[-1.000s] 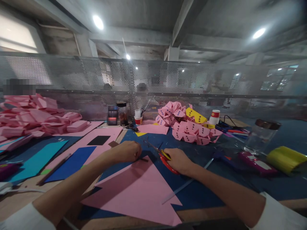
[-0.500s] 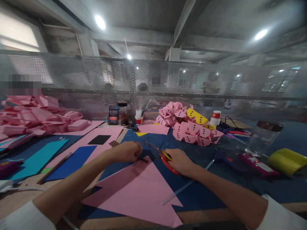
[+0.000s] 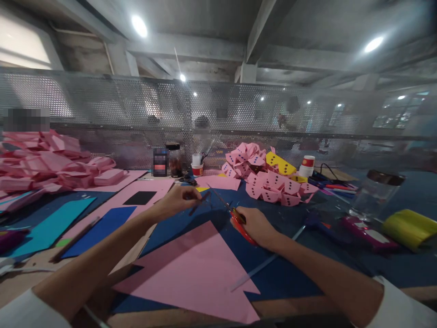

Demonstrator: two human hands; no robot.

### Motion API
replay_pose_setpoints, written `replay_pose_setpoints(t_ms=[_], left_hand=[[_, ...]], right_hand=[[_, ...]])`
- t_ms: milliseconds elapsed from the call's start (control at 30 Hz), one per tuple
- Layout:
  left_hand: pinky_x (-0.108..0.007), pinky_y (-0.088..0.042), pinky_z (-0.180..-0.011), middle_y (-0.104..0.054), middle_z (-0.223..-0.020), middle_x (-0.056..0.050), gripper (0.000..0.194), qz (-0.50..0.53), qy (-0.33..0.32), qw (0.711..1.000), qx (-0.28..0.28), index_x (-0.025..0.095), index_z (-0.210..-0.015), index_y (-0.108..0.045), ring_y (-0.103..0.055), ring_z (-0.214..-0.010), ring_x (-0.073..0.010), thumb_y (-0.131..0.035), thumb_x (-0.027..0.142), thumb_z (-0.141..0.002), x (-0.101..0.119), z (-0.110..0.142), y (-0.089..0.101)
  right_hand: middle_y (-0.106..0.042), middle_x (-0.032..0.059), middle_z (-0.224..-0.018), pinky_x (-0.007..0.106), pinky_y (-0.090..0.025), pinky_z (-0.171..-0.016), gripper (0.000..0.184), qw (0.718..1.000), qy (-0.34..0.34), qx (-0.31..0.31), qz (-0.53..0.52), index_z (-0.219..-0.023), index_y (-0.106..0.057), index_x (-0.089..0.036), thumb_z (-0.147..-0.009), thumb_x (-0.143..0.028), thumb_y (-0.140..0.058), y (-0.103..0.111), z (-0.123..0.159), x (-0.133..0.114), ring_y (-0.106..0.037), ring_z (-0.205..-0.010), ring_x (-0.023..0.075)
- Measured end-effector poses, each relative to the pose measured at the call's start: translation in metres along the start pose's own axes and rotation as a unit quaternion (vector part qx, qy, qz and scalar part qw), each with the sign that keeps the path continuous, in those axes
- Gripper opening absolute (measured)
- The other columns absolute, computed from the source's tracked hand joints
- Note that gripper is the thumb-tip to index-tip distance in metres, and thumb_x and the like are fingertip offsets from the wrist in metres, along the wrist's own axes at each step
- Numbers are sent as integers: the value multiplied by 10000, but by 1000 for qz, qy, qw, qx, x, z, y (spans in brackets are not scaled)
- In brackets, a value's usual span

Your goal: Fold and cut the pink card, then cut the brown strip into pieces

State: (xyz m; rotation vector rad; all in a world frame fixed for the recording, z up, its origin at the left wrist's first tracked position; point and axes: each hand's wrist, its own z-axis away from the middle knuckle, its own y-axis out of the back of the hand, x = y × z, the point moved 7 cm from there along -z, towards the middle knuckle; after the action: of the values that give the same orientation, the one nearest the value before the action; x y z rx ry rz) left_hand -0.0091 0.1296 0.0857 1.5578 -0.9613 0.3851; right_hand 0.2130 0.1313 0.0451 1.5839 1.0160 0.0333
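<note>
My right hand (image 3: 255, 226) grips a pair of scissors (image 3: 243, 228) with red and yellow handles, blades pointing up and left. My left hand (image 3: 177, 199) pinches a small dark strip (image 3: 200, 203) that hangs from its fingertips, close to the blade tips. Whether the blades touch the strip I cannot tell. Below both hands a large pink sheet (image 3: 194, 269) with notched edges lies on the blue mat (image 3: 164, 237). A narrow pale strip (image 3: 254, 273) crosses its right edge.
Pink folded pieces (image 3: 44, 164) are heaped at the left. Pink dotted pieces (image 3: 273, 182) lie ahead. To the right stand a clear jar (image 3: 373, 198), a yellow roll (image 3: 409, 228) and a magenta object (image 3: 368, 234). Blue sheets (image 3: 100, 230) lie left; a perforated metal screen (image 3: 218, 109) runs behind.
My left hand has lifted up and away from the tip of the pink sheet, and the dark strip rises with it. The right hand and scissors stay nearly in place.
</note>
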Motion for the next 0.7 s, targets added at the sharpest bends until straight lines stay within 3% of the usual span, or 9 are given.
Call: replay_pose_setpoints(t_ms=[100,233,433,700], left_hand=[[-208,-437,-583,-613,-700,16,169,203,35,977,57,187,-797,-593,-580,-633,-118,-689,323,-765,8,4,3],[-228,-477,-669,-631,-756,1,195,308,55,949,40,179,-772,-580,-606,-719,-126,-709,325,-779,22,13,-18],[-269,-510,-731,-639,-760,-10,193,364,97,926,36,169,-750,-588,-607,-745,-135,-720,308,-774,30,22,-47],[-264,-516,-730,-655,-753,-17,193,384,116,916,28,165,-778,-616,-619,-733,-135,-722,326,-778,33,28,-63]], right_hand=[[-517,-34,-565,201,-272,-483,250,994,-26,14,-107,-674,-492,-182,-851,-349,-551,3,2,-3,-459,-512,87],[-528,-46,-575,181,-301,-388,310,960,-63,-18,-274,-737,-526,-180,-839,-469,-569,-3,5,-8,-439,-414,68],[-579,-25,-620,163,-298,-328,345,942,-73,-41,-326,-796,-601,-150,-792,-494,-619,0,7,-22,-425,-373,47],[-578,-17,-650,166,-370,-386,286,937,-69,-59,-337,-808,-611,-146,-798,-431,-618,-3,11,-28,-457,-436,57]])
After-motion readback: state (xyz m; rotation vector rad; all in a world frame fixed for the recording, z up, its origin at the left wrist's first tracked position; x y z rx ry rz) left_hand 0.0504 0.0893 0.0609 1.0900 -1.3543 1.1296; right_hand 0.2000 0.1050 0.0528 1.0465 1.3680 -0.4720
